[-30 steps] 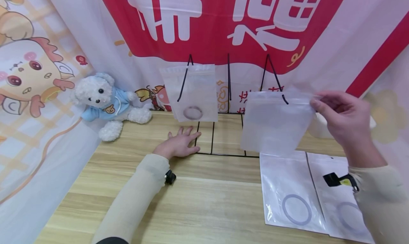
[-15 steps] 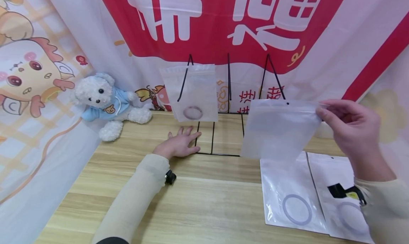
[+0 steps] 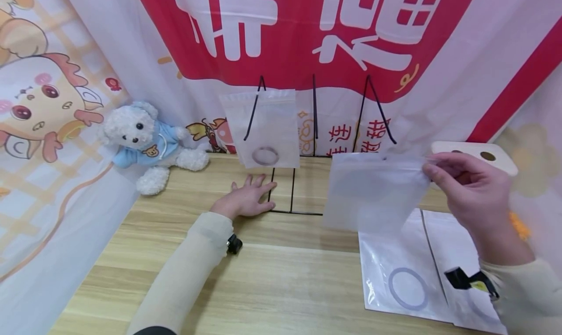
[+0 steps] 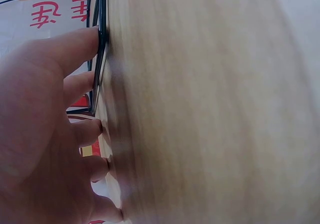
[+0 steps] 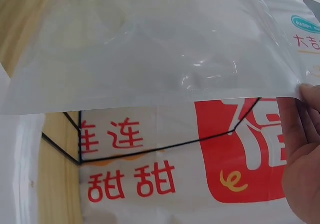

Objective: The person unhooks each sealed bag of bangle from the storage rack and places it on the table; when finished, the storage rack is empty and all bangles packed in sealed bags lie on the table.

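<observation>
My right hand (image 3: 471,191) pinches the top corner of a frosted zip bag (image 3: 373,191) between thumb and fingers. The bag hangs in front of the black wire rack's right hook (image 3: 382,110), its top edge below the hook tip. In the right wrist view the bag (image 5: 165,48) spreads out from the pinched corner. My left hand (image 3: 246,197) lies with spread fingers on the table at the rack's base (image 3: 307,213); the left wrist view shows its fingers against the black wire (image 4: 102,38). On the left hook hangs another zip bag (image 3: 265,128) with a purple ring inside.
Two white bags lie at the right on the wooden table (image 3: 281,276); the nearer bag (image 3: 373,276) holds a purple ring. A white box with round holes (image 3: 478,154) stands behind the right hand. A plush toy in blue (image 3: 151,145) sits at the left.
The zip bag came off the right hook; my right hand drew it down and toward me, first a little right, then back left. The left hand stays where it was.
</observation>
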A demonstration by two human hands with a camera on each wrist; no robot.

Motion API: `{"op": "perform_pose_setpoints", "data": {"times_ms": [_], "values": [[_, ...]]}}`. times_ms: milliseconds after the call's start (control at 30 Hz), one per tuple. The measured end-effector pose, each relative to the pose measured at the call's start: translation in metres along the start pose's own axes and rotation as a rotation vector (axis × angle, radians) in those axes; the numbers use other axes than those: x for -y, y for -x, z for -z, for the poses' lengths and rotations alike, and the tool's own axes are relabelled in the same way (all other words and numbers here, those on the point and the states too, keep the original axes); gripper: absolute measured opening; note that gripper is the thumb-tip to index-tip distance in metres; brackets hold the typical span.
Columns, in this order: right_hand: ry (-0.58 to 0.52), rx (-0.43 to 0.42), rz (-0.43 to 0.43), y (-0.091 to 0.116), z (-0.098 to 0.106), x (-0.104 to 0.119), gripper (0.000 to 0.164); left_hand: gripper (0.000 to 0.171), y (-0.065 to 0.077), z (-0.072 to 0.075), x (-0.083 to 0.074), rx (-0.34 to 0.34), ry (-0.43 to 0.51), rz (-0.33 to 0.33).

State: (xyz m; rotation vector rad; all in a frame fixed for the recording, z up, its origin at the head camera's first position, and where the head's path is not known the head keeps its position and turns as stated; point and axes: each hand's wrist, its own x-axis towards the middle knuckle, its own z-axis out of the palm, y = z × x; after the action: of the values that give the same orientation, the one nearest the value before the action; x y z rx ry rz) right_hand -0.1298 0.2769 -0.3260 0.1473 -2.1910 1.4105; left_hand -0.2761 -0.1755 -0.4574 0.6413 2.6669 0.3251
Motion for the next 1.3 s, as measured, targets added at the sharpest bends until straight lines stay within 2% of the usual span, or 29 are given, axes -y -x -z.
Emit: {"op": "perform_pose_setpoints", "data": {"times_ms": [133,200,267,300,367,467,533,633,800,867,1100,1300], "values": [[0.014,0.028,0.04,0.007,-0.01,-0.003,0.029,0.077,-0.001,-0.001,0.002,-0.007,0.002,-0.008],[-0.002,0.036,0.103,0.01,-0.016,-0.005,0.026,0.076,-0.001,-0.002,0.002,-0.01,-0.008,-0.006],[-0.018,0.051,0.141,0.014,-0.022,-0.006,0.024,0.074,0.003,0.003,-0.004,0.005,-0.019,0.01],[-0.024,0.052,0.171,0.016,-0.026,-0.005,0.023,0.075,-0.001,0.0,0.001,0.004,-0.02,0.013],[-0.031,0.075,0.178,0.019,-0.034,-0.003,0.021,0.077,-0.009,-0.007,0.01,-0.006,-0.026,0.012],[-0.025,0.112,0.11,0.024,-0.046,0.0,0.02,0.081,-0.014,-0.011,0.016,-0.003,0.0,0.006],[-0.033,0.147,0.034,0.025,-0.054,0.001,0.02,0.081,-0.016,-0.011,0.017,-0.007,0.002,-0.002],[-0.041,0.178,-0.037,0.021,-0.067,-0.003,0.022,0.079,-0.009,-0.005,0.009,0.004,0.014,0.001],[0.007,0.218,-0.073,0.009,-0.087,-0.015,0.025,0.075,0.002,0.003,-0.001,0.018,-0.004,0.026],[0.038,0.248,-0.091,0.005,-0.093,-0.019,0.026,0.074,0.001,0.003,-0.002,0.016,-0.021,0.026],[0.105,0.408,-0.137,-0.006,-0.111,-0.044,0.027,0.074,0.002,0.003,-0.004,0.002,-0.033,0.026],[0.151,0.555,-0.205,-0.006,-0.12,-0.066,0.028,0.077,0.0,0.002,-0.002,0.003,-0.011,0.012]]}}
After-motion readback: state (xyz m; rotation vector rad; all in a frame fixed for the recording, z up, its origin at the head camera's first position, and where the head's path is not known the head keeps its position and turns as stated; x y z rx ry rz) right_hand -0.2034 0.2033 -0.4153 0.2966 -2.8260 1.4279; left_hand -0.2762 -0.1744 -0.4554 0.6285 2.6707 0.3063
